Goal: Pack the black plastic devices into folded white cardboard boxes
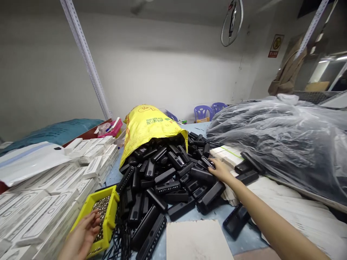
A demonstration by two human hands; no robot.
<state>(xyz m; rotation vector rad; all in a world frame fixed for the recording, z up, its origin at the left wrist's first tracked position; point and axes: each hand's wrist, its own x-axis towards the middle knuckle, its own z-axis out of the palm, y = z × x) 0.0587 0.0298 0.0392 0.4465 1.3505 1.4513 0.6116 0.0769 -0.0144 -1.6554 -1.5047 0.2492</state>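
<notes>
My left hand (86, 231) is over a yellow bin (110, 213) of small shiny metal pieces (102, 213). Its fingers are curled together, and whatever lies between them is too small to make out. Farther right, my right hand (221, 169) reaches into a heap of black plastic cases (165, 187). Its fingers and thumb close on a slim black case with a row of slots (207, 161). Many of these cases spill from the mouth of a yellow woven sack (151, 124) lying on its side. A pale square board (199, 240) lies in front of me.
Stacked white boxes (51, 209) fill the left side, with a white plastic bag (32, 159) on top. Thin black cords (121, 234) lie beside the bin. White paper stacks (292, 206) and a large bundle under clear plastic (284, 133) occupy the right. A cabled tool (232, 21) hangs overhead.
</notes>
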